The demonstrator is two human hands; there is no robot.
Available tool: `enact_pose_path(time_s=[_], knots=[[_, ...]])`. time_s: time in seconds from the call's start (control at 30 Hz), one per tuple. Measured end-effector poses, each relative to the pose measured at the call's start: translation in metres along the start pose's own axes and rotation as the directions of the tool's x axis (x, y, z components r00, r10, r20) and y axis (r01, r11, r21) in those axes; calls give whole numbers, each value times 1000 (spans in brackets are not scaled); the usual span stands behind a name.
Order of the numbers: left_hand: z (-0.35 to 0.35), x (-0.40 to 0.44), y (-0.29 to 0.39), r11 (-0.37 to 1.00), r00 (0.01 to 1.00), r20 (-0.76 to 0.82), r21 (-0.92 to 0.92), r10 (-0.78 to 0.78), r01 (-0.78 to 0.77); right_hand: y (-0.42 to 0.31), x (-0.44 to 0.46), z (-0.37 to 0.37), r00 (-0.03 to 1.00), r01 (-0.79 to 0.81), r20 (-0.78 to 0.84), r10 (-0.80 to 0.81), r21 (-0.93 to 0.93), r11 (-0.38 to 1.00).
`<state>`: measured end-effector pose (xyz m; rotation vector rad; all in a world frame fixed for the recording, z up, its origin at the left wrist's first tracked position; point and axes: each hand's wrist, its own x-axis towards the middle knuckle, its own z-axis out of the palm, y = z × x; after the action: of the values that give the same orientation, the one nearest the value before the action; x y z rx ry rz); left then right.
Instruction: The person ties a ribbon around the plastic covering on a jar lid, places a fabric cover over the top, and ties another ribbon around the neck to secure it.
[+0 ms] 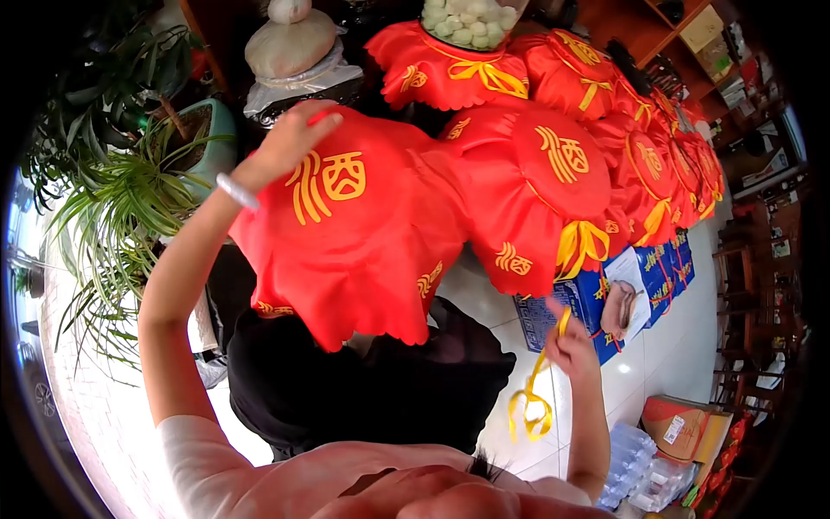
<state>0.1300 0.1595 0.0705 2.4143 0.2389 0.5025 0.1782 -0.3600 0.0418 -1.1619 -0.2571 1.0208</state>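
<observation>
A red cloth cover [380, 190] with yellow characters is draped loosely over a rounded shape in front of me; what lies under it is hidden. My left hand [298, 143] rests on its far left edge, fingers stretched out over the fabric. Off to the right, my right hand [574, 349] pinches a yellow ribbon [534, 402], whose loose end dangles in curls above the floor. Beside the loose cover stands a covered jar [564, 164], its red cloth gathered and tied with a yellow bow [581, 246].
More red-covered jars [648, 164] line up to the right, over blue boxes [571, 311]. A glass container of pale round pieces [471, 24] stands behind. Potted plants [203, 143] are at left. Cardboard [683, 428] and wrapped bottles [629, 463] sit on the floor at lower right.
</observation>
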Motion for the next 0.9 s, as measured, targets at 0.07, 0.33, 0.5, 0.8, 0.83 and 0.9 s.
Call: enact_pose_path(time_s=[0.07,0.33,0.5,0.8,0.83,0.9], knots=[[4,17,-28,987,981,118,-42,-151,157,-24,46,42,993,101,56,-102,12,995],[19,14,-32,994,973,231,110,-31,5,-56,347,121,829,510,172,-532,-621,595],[23,16,-34,993,969,246,114,-11,-17,-30,465,102,943,55,28,-331,-996,72],[24,19,-28,992,958,282,126,-54,19,-27,442,97,934,22,-32,-356,-989,148],[21,17,-30,987,961,276,162,-25,-21,-36,412,101,855,94,-39,-516,-969,229],[15,18,-16,983,933,340,176,-115,57,-30,427,87,798,127,-61,-600,-956,266]])
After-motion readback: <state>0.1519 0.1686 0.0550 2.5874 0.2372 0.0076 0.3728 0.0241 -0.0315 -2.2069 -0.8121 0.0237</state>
